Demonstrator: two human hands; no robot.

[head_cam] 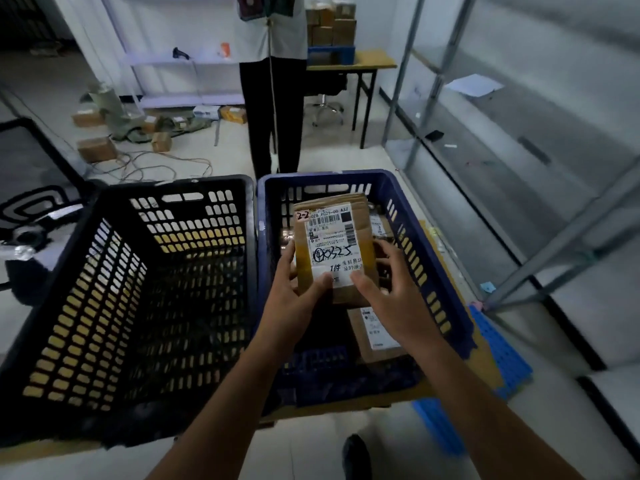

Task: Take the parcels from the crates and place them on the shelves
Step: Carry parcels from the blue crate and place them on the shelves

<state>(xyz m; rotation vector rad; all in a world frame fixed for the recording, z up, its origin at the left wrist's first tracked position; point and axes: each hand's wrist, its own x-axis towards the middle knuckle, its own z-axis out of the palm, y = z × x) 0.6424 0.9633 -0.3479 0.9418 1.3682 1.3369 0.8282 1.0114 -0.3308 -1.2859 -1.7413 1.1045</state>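
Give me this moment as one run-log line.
step: pick | left hand: holds labelled cardboard parcel | right hand: holds same parcel | parcel: over blue crate | crate: another parcel inside

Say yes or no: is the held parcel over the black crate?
No, both the left hand and right hand hold the parcel above the blue crate, beside the black crate.

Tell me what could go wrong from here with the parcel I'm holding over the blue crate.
The left hand and right hand grip the parcel only near its lower end, so it may tip and drop back into the blue crate. A person stands close beyond it and could be bumped. Loose cables lying past the black crate could trip you.
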